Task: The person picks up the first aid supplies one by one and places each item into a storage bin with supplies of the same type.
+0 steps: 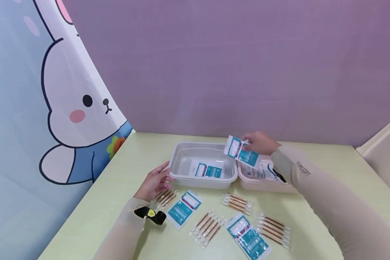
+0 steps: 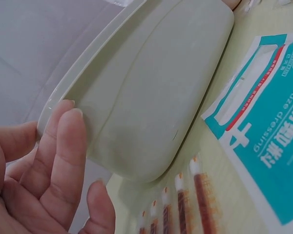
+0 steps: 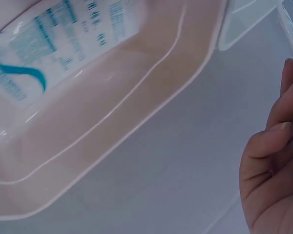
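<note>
My right hand (image 1: 261, 142) pinches a teal-and-white gauze dressing packet (image 1: 248, 158) above the place where two plastic trays meet. Only the packet's edge (image 3: 290, 36) shows in the right wrist view. On the left, my left hand (image 1: 153, 184) holds the rim of the white tray (image 1: 201, 183), thumb at the edge and fingers against the outer wall, as the left wrist view shows. Inside that tray lies another gauze packet (image 1: 206, 170). The pinkish tray (image 1: 263, 185) beside it contains white printed packaging (image 3: 68, 44), partly hidden by my right arm in the head view.
In front of the trays lie two gauze packets, one on the left (image 1: 184, 209) and one nearer me (image 1: 248, 238). Around them are several clear packs of brown-stemmed swabs (image 1: 208, 228). Behind the pale green table (image 1: 143, 144) stands a purple panel (image 1: 227, 72).
</note>
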Available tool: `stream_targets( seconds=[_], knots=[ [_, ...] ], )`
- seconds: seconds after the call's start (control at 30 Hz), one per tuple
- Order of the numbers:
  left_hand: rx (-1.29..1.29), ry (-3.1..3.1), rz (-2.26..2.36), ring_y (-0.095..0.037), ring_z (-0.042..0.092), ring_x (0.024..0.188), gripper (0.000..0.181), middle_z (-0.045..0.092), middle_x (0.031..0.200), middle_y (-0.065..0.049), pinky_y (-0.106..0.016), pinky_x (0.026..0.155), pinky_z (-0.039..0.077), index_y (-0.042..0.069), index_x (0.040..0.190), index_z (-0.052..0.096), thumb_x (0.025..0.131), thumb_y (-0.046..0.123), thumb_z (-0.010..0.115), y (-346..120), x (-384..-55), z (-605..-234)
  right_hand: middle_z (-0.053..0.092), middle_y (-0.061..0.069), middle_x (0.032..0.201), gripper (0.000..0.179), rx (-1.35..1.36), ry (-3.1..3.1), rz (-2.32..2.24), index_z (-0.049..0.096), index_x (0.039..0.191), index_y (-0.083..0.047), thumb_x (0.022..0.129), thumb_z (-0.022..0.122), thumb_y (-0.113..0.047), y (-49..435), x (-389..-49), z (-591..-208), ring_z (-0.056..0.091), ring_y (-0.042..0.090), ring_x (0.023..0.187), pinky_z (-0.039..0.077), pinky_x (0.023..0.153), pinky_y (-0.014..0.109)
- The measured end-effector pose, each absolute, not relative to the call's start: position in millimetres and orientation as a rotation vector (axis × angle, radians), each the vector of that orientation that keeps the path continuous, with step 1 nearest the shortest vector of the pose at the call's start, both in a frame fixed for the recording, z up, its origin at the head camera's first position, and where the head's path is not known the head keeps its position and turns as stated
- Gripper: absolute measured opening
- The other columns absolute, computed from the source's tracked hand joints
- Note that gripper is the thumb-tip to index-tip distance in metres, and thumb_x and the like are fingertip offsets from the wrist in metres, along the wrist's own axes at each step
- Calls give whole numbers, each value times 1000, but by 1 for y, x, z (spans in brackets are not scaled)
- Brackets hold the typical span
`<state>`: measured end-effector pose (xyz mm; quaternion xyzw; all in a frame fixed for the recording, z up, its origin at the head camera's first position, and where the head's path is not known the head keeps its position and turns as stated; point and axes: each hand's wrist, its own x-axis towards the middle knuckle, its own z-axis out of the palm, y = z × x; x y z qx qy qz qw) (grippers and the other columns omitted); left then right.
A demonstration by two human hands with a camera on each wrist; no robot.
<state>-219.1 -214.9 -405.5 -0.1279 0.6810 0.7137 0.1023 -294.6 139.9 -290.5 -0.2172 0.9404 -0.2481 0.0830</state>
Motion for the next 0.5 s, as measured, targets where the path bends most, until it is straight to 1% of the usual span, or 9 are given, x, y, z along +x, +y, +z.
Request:
stream_targets(
  seconds=[0.13, 0.23, 0.37, 0.5],
  knots=[
    [-356, 2004, 2101, -9, 59, 53, 49, 68, 74, 2, -22, 58, 49, 16, 149, 36, 102, 25, 48, -214, -221, -406, 64, 19, 112, 28, -637, 2800, -770, 64, 118, 1, 91, 64, -8, 126, -299, -292, 58, 31, 98, 48, 85, 44],
    [-346, 1995, 2104, -8, 60, 53, 50, 67, 74, 2, -22, 58, 48, 15, 149, 35, 102, 24, 48, -214, -222, -407, 63, 20, 117, 29, -653, 2803, -769, 64, 118, 1, 91, 64, -7, 116, -302, -293, 57, 34, 106, 46, 90, 47],
    [-349, 1996, 2104, -9, 60, 54, 51, 67, 75, 1, -23, 59, 49, 15, 150, 34, 102, 25, 49, -213, -222, -406, 64, 18, 117, 29, -688, 2811, -741, 65, 119, 0, 91, 65, -7, 102, -305, -294, 57, 33, 106, 46, 91, 46],
    [-351, 1998, 2104, -9, 60, 53, 51, 68, 75, 2, -22, 59, 49, 16, 150, 34, 102, 25, 48, -213, -222, -406, 65, 17, 112, 26, -724, 2826, -741, 65, 114, -1, 90, 67, -9, 86, -307, -295, 58, 30, 101, 47, 88, 43]
  ],
)
